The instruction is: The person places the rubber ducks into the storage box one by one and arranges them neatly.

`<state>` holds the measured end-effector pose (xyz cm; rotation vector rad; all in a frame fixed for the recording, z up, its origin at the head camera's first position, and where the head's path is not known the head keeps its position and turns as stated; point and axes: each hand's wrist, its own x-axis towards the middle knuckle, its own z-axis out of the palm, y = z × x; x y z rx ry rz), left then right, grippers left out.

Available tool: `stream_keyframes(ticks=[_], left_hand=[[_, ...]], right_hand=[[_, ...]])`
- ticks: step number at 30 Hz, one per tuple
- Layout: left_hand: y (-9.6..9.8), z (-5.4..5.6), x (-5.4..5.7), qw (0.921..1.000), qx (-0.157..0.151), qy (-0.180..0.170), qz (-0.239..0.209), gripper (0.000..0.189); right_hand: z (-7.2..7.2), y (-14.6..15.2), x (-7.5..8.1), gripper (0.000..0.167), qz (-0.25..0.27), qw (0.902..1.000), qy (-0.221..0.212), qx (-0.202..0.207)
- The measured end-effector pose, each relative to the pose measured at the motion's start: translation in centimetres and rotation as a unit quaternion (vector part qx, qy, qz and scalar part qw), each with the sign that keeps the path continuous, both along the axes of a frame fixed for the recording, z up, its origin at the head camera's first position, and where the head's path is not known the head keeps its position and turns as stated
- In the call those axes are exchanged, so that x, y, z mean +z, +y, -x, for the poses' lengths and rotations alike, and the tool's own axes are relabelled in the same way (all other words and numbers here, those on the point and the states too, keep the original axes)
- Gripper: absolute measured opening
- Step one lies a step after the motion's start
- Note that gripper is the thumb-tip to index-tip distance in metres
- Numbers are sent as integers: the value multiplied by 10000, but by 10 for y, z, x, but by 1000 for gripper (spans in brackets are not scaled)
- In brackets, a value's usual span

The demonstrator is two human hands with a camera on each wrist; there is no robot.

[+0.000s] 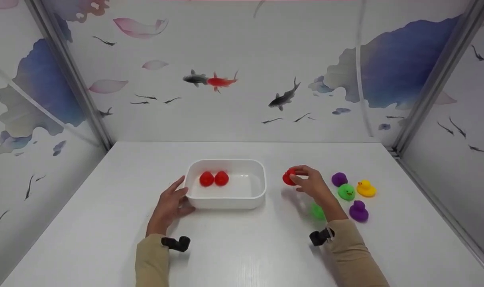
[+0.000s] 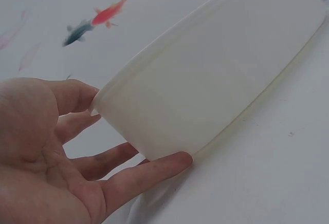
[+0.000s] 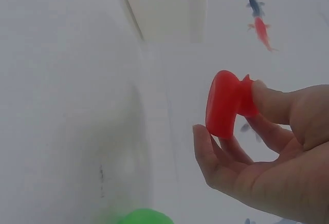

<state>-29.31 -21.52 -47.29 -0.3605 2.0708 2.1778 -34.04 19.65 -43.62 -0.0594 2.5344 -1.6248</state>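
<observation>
Two red toys [image 1: 206,179] already in the white tub [image 1: 226,203], head view; a third just right of it, in the right hand [image 1: 311,184], five ducks [image 1: 366,189] left on the table's [image 1: 242,247] right. Left wrist view: left hand's [image 2: 56,152] fingers spread, touching the tub's left end. Right wrist view: thumb and fingers pinching the third toy.

Back wall [image 1: 242,48]: we see white, with red and dark fish [image 1: 222,81] and blue patches [image 1: 405,59].
Corner posts [image 1: 67,71]: we see grey, slanting.
Table [image 1: 246,247]: we find it white, faintly reflecting light.
</observation>
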Motion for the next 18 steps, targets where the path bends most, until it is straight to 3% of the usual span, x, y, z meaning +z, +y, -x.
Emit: stream_keyframes(ticks=[10, 18], left_hand=[[1, -2, 2, 9999, 68, -93, 128, 58], [1, -1, 2, 9999, 79, -128, 35, 57]], right_hand=[[0, -7, -3, 45, 148, 9994, -222, 217], [-1, -16, -5, 49, 267, 9981, -74, 548]])
